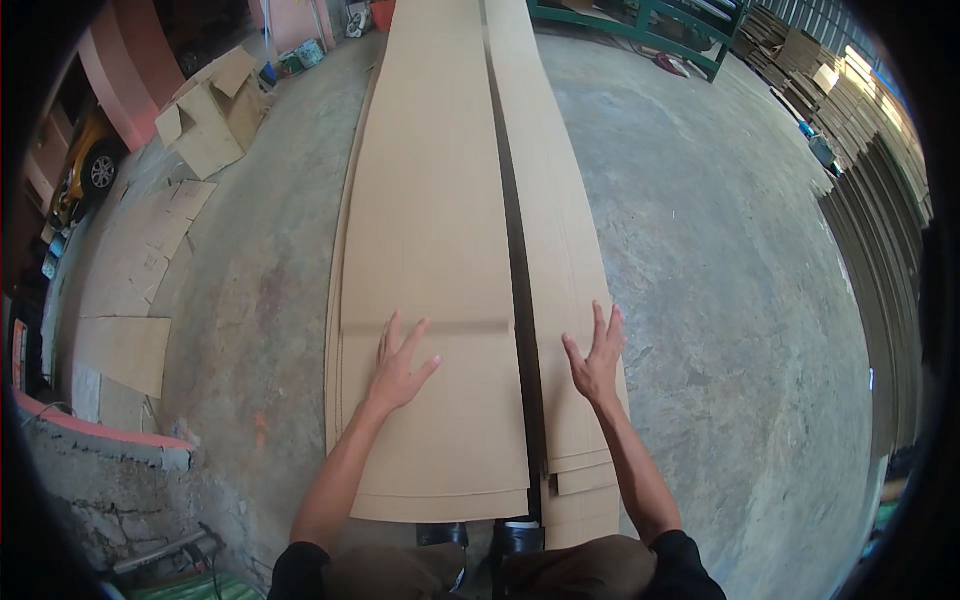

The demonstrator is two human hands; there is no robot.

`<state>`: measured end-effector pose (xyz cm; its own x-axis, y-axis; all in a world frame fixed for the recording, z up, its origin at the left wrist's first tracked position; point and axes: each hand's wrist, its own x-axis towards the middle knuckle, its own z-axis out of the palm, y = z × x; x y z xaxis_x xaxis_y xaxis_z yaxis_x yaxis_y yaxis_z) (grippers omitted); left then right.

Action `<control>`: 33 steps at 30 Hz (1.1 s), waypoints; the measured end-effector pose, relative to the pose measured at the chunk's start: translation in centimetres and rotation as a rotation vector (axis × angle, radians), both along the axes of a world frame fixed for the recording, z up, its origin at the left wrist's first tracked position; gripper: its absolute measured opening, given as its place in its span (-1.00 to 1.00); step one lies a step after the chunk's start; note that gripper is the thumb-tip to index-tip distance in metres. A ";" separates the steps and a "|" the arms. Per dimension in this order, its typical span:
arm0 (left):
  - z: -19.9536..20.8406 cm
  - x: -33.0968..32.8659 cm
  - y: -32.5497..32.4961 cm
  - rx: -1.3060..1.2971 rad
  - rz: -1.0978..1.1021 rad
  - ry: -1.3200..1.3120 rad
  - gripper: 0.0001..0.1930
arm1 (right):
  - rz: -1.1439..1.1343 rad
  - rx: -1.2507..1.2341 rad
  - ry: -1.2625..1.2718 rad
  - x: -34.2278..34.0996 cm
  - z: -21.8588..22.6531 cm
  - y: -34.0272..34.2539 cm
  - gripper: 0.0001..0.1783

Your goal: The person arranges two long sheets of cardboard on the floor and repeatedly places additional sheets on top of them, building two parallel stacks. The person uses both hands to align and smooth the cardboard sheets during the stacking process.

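Observation:
Two long stacks of brown cardboard sheets run away from me side by side, with a dark narrow gap between them. Over the wider left stack [430, 230] is my left hand [402, 372], its fingers spread and nothing in them. A darker band crosses that sheet just beyond the fingertips. My right hand [597, 362], fingers also apart and holding nothing, is over the narrower right stack [560, 230], near its outer edge. Whether either palm touches the cardboard I cannot tell. At the near end the sheet edges of both stacks lie slightly uneven, close to my shoes [517, 537].
An open cardboard box [212, 115] stands far left, with flattened cardboard [125, 350] on the floor nearer. A low concrete wall [110, 460] is at the near left. Tall stacks of sheets [870, 270] line the right. A green metal frame [640, 35] stands at the back.

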<state>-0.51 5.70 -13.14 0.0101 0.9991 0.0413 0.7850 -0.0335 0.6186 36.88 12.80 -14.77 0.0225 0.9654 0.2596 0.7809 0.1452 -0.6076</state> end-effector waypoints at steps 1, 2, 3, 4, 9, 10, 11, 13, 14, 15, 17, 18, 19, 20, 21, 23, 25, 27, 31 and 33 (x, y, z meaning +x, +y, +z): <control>-2.3 0.1 0.2 -0.048 0.006 0.143 -0.21 | -0.016 -0.043 -0.117 0.1 -1.0 0.9 0.00; -4.4 0.7 0.1 -0.097 0.005 0.280 -0.20 | -0.006 -0.140 -0.220 1.0 -3.3 1.5 0.02; -6.3 1.3 -0.9 -0.114 -0.024 0.330 -0.20 | 0.002 -0.238 -0.322 2.5 -6.5 1.5 0.04; -8.2 1.5 -2.9 -0.141 -0.040 0.388 -0.19 | 0.026 -0.343 -0.415 3.1 -8.8 0.5 0.06; -10.1 1.0 -6.0 -0.163 -0.052 0.393 -0.18 | 0.002 -0.279 -0.437 3.8 -11.4 -3.7 0.08; -10.1 1.0 -5.5 -0.150 -0.055 0.379 -0.17 | 0.005 -0.288 -0.435 3.9 -11.3 -3.6 0.07; -10.1 1.1 -5.2 -0.135 -0.058 0.365 -0.16 | 0.006 -0.296 -0.432 3.8 -11.2 -3.6 0.07; -9.8 0.9 -6.1 -0.184 -0.039 0.355 -0.16 | 0.015 -0.327 -0.425 3.7 -11.0 -3.8 0.07; -9.7 1.1 -6.4 -0.205 -0.031 0.349 -0.15 | 0.013 -0.316 -0.425 3.8 -10.9 -3.9 0.07; -9.8 1.5 -6.6 -0.209 -0.027 0.335 -0.15 | 0.010 -0.306 -0.426 3.9 -10.8 -4.1 0.06; -9.5 1.3 -7.5 -0.234 -0.023 0.329 -0.14 | 0.003 -0.326 -0.424 3.5 -10.8 -4.8 0.06; -9.5 1.3 -7.8 -0.233 -0.027 0.328 -0.14 | -0.001 -0.325 -0.419 3.5 -10.8 -5.1 0.07; -9.5 1.5 -8.1 -0.233 -0.028 0.324 -0.13 | -0.003 -0.324 -0.416 3.6 -10.8 -5.4 0.08; -9.5 1.5 -8.5 -0.233 -0.029 0.319 -0.13 | -0.005 -0.322 -0.413 3.6 -10.9 -5.6 0.08; -9.5 1.4 -9.0 -0.240 -0.029 0.322 -0.13 | -0.009 -0.317 -0.400 3.5 -11.0 -5.9 0.11; -9.5 1.7 -9.5 -0.243 -0.033 0.316 -0.12 | -0.025 -0.299 -0.385 3.8 -11.3 -6.2 0.15; -9.5 1.9 -10.4 -0.245 -0.033 0.311 -0.13 | -0.031 -0.284 -0.368 3.9 -11.7 -6.2 0.19; -9.6 2.1 -11.1 -0.246 -0.033 0.301 -0.14 | -0.037 -0.275 -0.362 4.0 -11.9 -6.2 0.22; -9.5 2.2 -11.6 -0.236 -0.023 0.280 -0.16 | -0.043 -0.258 -0.358 4.0 -12.0 -6.2 0.24; -9.5 2.2 -11.7 -0.234 -0.019 0.274 -0.17 | -0.044 -0.251 -0.351 4.0 -12.0 -6.3 0.23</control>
